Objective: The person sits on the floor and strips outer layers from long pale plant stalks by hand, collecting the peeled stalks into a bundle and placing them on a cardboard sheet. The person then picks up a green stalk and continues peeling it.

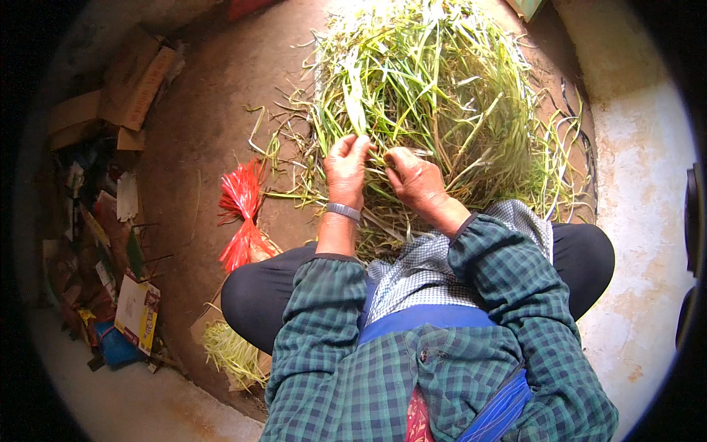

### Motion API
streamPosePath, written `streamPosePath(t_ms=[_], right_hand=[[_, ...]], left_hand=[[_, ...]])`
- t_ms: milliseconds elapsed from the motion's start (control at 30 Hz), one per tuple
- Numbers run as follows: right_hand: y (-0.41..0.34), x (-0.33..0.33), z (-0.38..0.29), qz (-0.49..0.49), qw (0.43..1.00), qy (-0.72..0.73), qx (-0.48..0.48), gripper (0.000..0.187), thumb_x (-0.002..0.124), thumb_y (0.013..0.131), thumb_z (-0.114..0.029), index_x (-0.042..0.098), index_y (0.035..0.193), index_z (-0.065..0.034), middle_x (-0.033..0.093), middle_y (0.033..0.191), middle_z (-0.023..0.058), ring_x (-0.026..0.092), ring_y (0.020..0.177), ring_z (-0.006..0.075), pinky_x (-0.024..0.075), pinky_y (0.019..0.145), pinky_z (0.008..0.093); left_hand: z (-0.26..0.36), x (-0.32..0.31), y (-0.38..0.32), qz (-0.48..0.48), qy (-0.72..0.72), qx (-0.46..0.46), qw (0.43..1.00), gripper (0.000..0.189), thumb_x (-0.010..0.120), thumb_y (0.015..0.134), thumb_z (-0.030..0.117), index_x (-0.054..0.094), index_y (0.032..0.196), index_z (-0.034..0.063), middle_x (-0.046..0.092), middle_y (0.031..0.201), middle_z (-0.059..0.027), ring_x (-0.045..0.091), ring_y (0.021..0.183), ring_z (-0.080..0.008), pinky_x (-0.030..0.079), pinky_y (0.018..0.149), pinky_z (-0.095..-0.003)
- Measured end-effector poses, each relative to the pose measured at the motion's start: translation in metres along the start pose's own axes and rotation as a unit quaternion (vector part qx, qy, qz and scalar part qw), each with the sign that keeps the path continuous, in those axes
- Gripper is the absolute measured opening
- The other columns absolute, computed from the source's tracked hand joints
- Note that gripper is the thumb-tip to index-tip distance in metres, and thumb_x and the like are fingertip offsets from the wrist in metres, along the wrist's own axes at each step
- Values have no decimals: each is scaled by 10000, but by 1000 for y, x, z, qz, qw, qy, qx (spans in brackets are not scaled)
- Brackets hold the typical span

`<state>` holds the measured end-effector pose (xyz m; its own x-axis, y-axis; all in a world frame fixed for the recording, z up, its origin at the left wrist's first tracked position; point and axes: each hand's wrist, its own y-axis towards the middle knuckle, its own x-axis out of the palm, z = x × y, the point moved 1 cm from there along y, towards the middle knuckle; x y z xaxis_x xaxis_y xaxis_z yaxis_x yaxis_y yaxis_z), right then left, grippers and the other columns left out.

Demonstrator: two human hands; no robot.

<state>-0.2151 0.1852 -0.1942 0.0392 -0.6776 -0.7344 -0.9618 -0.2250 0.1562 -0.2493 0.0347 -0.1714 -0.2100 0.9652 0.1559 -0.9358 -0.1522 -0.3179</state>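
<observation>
My left hand [347, 160], with a grey band at the wrist, pinches the near end of a pale green plant stalk [355, 105] between thumb and fingers. Just to its right, my right hand [411, 174] has its thumb and index finger closed on a thin piece of green plant. Both hands are over the near side of a large heap of long green leaves and stalks [431, 83]. Drier brown and pale strands show lower in the heap, close to my lap.
A tied bunch of red plastic strips [242, 207] lies left of the heap. Pale yellow-green stems [235, 351] rest on cardboard by my left knee. Cardboard boxes [124, 83], a blue container [115, 343] and scraps line the left side. A whitish wall [635, 221] stands at right.
</observation>
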Motion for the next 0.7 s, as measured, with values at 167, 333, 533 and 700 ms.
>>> streamPosePath(t_ms=[167, 333, 533, 700], right_hand=[[-31, -5, 29, -150, 988, -11, 31, 206, 594, 861, -157, 569, 1054, -88, 626, 1002, 139, 637, 925, 368, 517, 764, 471], [-16, -35, 34, -372, 924, -7, 88, 250, 578, 827, -130, 688, 1050, -97, 696, 1033, 155, 667, 952, 326, 527, 823, 397], [15, -69, -24, -134, 868, 456, 146, 358, 608, 959, -312, 661, 1150, -14, 678, 994, 41, 619, 851, 107, 513, 735, 257], [34, -49, -66, -98, 755, 629, 158, 299, 614, 963, -206, 615, 1187, -7, 667, 1040, 52, 629, 943, 128, 518, 839, 294]], left_hand=[[77, -29, -1, 59, -88, 148, 983, 117, 641, 938, 126, 649, 1042, 74, 681, 821, -28, 603, 755, -93, 486, 698, -240], [104, -36, -41, 24, -72, 49, 996, 127, 630, 953, 161, 651, 1051, 82, 684, 897, -37, 619, 773, -109, 506, 722, -250], [78, -18, -81, -26, 6, 12, 1000, 171, 627, 960, 201, 659, 1086, 88, 692, 913, 9, 629, 823, -71, 490, 701, -218], [58, -9, -87, -28, 3, 42, 999, 206, 635, 952, 125, 658, 1129, 22, 699, 941, -10, 590, 749, -48, 459, 670, -200]])
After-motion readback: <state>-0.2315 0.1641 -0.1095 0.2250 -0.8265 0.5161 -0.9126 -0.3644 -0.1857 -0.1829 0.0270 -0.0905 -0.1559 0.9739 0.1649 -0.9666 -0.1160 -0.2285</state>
